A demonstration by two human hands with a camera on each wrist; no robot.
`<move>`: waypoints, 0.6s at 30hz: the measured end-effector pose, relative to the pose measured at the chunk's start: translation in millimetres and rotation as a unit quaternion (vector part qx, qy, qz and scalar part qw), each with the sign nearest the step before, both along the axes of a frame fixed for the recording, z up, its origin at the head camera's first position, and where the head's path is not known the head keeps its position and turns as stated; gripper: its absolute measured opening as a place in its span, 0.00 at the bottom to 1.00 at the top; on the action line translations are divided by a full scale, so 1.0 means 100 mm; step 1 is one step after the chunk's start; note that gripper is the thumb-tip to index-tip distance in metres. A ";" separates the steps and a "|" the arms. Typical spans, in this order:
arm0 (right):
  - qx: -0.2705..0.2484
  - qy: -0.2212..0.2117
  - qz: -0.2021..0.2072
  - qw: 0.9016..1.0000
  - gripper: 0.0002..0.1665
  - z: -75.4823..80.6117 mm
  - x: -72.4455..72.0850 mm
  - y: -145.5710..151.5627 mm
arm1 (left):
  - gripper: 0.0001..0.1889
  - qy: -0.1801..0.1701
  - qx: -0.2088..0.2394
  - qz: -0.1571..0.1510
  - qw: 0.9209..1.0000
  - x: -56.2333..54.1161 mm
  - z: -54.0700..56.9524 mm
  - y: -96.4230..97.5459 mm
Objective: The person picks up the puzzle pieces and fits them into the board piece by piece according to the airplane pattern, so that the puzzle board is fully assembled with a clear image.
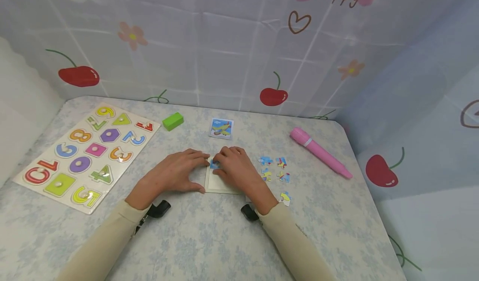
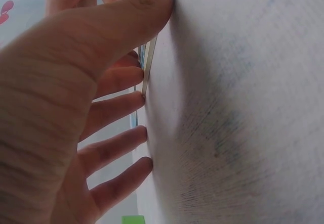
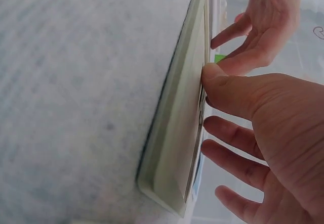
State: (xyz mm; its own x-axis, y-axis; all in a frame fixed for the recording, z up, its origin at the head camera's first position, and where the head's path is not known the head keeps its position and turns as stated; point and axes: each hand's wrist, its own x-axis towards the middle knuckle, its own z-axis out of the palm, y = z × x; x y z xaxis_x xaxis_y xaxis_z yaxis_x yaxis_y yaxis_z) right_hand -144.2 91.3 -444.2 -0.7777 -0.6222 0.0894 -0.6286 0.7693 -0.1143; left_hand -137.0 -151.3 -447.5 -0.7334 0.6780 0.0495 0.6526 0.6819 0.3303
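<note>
A shallow cream puzzle tray (image 1: pixel 220 184) lies flat on the table between the two hands. My left hand (image 1: pixel 176 169) rests at its left side, with spread, mostly straight fingers touching the table and the tray's edge. Over the tray, my right hand (image 1: pixel 238 168) pinches a small blue puzzle piece (image 1: pixel 214 165) between thumb and fingers, at the tray's far left corner. The fingers partly hide this piece. In the right wrist view the thumb and fingertips are down at the tray's (image 3: pixel 174 148) surface. Several loose puzzle pieces (image 1: pixel 266 174) lie to the right of the right hand.
Behind the tray lies a picture card (image 1: pixel 221 129) of a yellow airplane. A green block (image 1: pixel 173 121) sits to its left. A board of numbers and shapes (image 1: pixel 123 148) covers the table's left side. At the right lies a pink pen-shaped object (image 1: pixel 322 152). A printed curtain hangs behind.
</note>
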 end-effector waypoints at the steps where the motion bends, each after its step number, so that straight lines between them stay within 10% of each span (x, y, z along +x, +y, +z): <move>1: 0.000 -0.002 0.000 1.000 0.18 0.00 0.00 0.00 | 0.42 0.002 -0.001 0.000 1.000 0.00 0.00 0.00; 18: 0.005 -0.021 0.012 1.000 0.19 0.04 -0.01 0.14 | 0.39 0.014 -0.003 -0.012 1.000 0.00 -0.02 -0.01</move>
State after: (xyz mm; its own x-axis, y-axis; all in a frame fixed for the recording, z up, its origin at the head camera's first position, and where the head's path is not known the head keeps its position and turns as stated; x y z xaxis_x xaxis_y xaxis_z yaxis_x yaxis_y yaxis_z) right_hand -145.6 105.6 -439.7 -0.7651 -0.6419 0.0504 -0.6421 0.7549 -0.1336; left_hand -136.7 -152.2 -449.2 -0.7159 0.6951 0.0658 0.6772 0.6683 0.3079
